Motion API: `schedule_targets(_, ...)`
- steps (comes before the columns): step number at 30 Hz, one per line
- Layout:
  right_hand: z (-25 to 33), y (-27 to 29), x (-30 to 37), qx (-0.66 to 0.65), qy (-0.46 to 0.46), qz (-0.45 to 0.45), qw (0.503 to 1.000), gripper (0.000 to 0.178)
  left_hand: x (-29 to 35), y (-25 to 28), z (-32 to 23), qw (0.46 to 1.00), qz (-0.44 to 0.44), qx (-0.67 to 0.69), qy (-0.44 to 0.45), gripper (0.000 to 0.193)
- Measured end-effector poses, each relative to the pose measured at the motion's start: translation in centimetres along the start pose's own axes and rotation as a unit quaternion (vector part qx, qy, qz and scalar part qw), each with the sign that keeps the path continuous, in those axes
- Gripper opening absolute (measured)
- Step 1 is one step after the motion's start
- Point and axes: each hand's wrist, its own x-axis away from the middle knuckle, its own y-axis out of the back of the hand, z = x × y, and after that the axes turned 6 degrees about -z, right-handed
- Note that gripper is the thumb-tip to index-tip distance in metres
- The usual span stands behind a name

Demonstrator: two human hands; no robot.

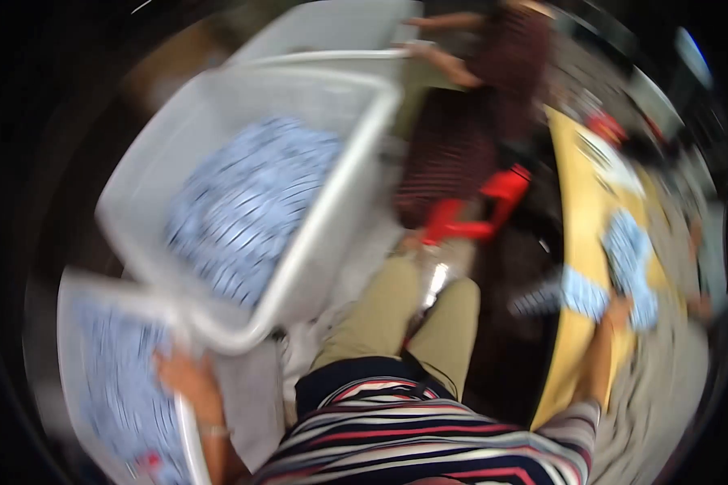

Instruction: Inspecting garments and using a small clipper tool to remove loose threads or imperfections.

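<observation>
My left hand (188, 376) reaches over the rim of a white plastic bin (188, 420) at the lower left. Its blurred fingers look stretched out and lie on or just above the blue striped cloth (121, 388) inside. On the right, my right hand (619, 311) is closed on a light blue striped cloth piece (586, 295), which hangs past the left edge of the yellow table (578, 234). Another part of striped cloth (629, 250) stretches away from that hand over the table; whether both belong to one piece I cannot tell.
A larger white bin (332, 226) heaped with blue striped cloth (255, 202) stands ahead on the left. Behind it, a person in dark maroon (453, 145) holds the edge of another white bin (332, 28). A red object (493, 206), blurred, is near that person. Grey-beige cloth (647, 404) lies beyond the table.
</observation>
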Motion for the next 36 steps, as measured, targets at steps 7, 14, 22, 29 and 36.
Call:
schedule_targets(7, 4.7, 5.7, 4.8, -0.078, 0.042, -0.064, 0.994, 0.053, -2.9, -3.6, 1.8, 0.983, -0.068, 0.14, -0.099, 0.072)
schedule_targets(14, 3.1, 8.2, 4.8, -0.105, 0.03, -0.077, 0.991, 0.051, -6.1, -4.5, -0.5, 0.993, -0.024, 0.099, -0.062, 0.085)
schedule_targets(22, 5.9, 8.4, 5.0, -0.129, 0.037, -0.062, 0.989, 0.05, -5.9, -3.2, -1.8, 0.998, -0.009, 0.015, -0.066, 0.092)
schedule_targets(29, 3.9, 8.1, 4.7, -0.118, 0.019, -0.068, 0.99, 0.051, -8.7, -10.3, -2.4, 0.895, -0.345, 0.17, -0.227, 0.084)
schedule_targets(36, 6.1, 8.5, 5.0, -0.119, 0.033, -0.055, 0.991, 0.051, -7.1, 0.1, -5.2, 0.995, 0.062, -0.026, -0.071, 0.065)
